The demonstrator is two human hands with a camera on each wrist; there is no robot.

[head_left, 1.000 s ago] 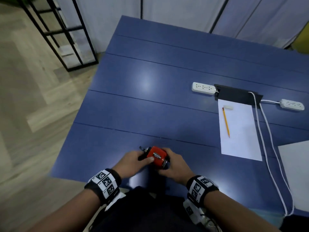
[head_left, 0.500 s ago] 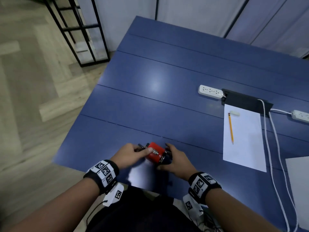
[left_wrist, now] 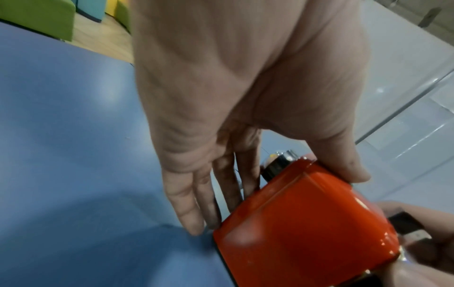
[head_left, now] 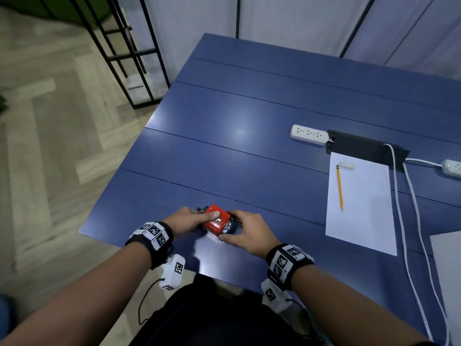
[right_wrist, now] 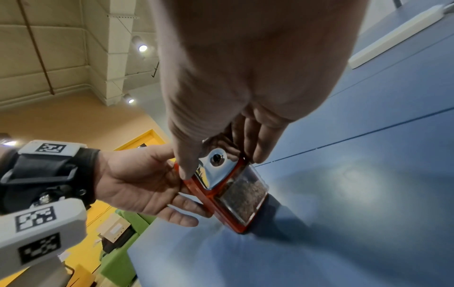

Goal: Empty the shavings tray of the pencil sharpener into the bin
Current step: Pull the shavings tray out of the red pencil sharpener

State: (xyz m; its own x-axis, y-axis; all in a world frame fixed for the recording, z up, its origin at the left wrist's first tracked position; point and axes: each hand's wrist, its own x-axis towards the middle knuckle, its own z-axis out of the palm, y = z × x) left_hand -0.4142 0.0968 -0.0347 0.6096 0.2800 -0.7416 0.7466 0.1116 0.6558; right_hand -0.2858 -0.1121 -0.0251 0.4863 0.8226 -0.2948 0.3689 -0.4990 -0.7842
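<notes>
A red pencil sharpener (head_left: 216,219) sits near the front edge of the blue table (head_left: 249,151). My left hand (head_left: 203,216) grips its back end, thumb on top and fingers against the far side. My right hand (head_left: 227,227) pinches its front end between thumb and fingers. In the right wrist view, the chrome plate with the pencil hole (right_wrist: 216,165) faces the camera. Below it sits the clear shavings tray (right_wrist: 242,198), closed in the red body and holding dark shavings. In the left wrist view the red body (left_wrist: 307,223) fills the lower right. No bin is in view.
To the right lie a white sheet of paper (head_left: 361,221) with a yellow pencil (head_left: 339,188) and an eraser (head_left: 346,165) on it. Beyond are two white power strips (head_left: 309,134), white cables (head_left: 409,221) and a black cable hatch (head_left: 366,148). A black metal rack (head_left: 119,53) stands on the wooden floor at the left.
Both hands have kept hold of the sharpener at the same place near the table's edge. The head view has swung to the left, showing more of the floor.
</notes>
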